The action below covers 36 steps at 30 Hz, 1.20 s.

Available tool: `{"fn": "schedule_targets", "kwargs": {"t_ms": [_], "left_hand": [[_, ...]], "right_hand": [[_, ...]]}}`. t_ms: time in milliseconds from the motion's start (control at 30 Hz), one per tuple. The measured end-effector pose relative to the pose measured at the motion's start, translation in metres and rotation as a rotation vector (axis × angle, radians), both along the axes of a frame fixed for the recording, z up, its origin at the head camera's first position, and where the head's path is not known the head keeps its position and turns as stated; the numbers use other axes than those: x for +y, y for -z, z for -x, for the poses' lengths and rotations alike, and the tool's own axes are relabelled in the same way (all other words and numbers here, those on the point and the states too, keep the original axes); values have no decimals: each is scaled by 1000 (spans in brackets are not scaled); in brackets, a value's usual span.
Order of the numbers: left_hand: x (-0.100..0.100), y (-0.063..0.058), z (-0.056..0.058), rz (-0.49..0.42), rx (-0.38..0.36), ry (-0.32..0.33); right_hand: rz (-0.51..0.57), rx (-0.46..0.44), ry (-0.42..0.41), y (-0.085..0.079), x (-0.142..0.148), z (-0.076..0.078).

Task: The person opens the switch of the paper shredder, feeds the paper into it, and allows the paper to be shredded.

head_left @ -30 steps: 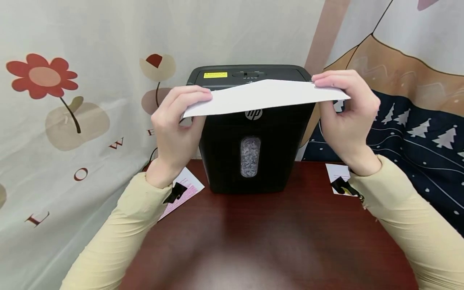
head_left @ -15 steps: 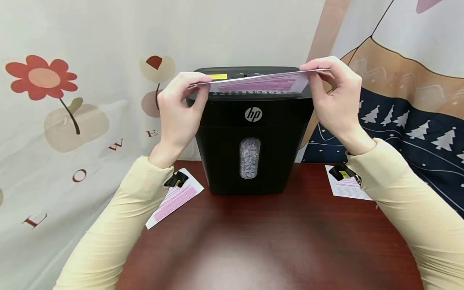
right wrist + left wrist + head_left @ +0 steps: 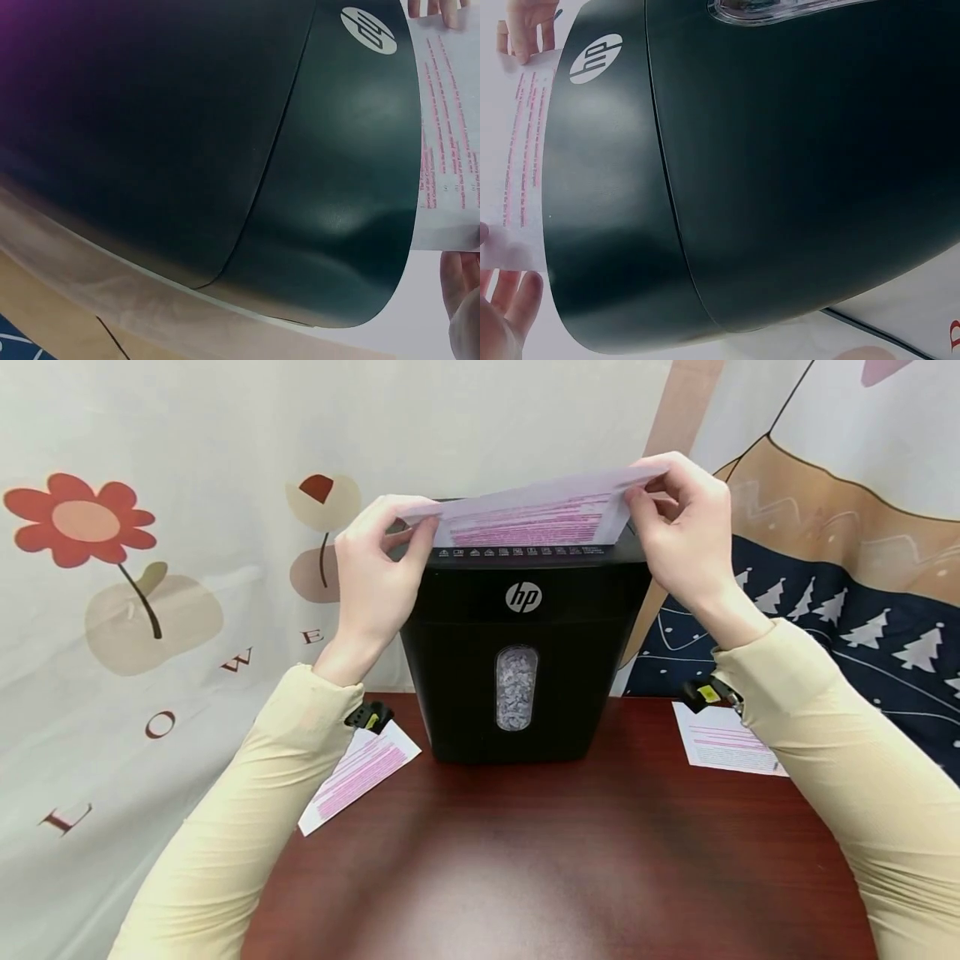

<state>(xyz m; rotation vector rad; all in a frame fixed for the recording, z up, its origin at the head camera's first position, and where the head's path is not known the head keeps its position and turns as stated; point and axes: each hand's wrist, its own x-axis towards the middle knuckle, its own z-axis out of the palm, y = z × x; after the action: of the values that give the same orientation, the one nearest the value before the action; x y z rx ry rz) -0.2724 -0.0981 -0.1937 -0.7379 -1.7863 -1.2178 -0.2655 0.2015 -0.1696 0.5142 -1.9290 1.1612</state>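
A sheet of paper (image 3: 532, 514) with pink-marked text stands upright over the top of a black hp paper shredder (image 3: 570, 652). My left hand (image 3: 378, 577) pinches its left edge between thumb and fingers. The right edge is pinched by my right hand (image 3: 686, 531), which sits a little higher. The sheet's lower edge is at the shredder's top; whether it is inside the slot I cannot tell. Both wrist views show the printed paper (image 3: 521, 161) beyond the shredder's rim, held at its two sides.
Another pink-marked sheet (image 3: 363, 777) lies on the dark red table (image 3: 517, 860) left of the shredder, and one more sheet (image 3: 723, 739) lies to the right, partly under my sleeve. Shreds (image 3: 516, 689) show through the shredder's window. A printed curtain (image 3: 187, 635) hangs behind.
The paper has gone from lying flat toward me to standing upright over the shredder, its printed side now visible. Both hands have moved up and slightly inward with it.
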Motion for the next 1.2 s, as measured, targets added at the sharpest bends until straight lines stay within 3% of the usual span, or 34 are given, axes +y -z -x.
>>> {"fn": "schedule_targets", "kwargs": {"t_ms": [400, 667, 1000, 1200], "left_hand": [[6, -6, 13, 27, -56, -64], [10, -17, 25, 29, -164, -104], [8, -30, 29, 9, -250, -78], [6, -25, 30, -7, -286, -82]], "right_hand": [[48, -135, -5, -6, 0, 19], [68, -178, 7, -7, -3, 31], [128, -235, -25, -10, -6, 37], [122, -253, -52, -6, -8, 39]]}}
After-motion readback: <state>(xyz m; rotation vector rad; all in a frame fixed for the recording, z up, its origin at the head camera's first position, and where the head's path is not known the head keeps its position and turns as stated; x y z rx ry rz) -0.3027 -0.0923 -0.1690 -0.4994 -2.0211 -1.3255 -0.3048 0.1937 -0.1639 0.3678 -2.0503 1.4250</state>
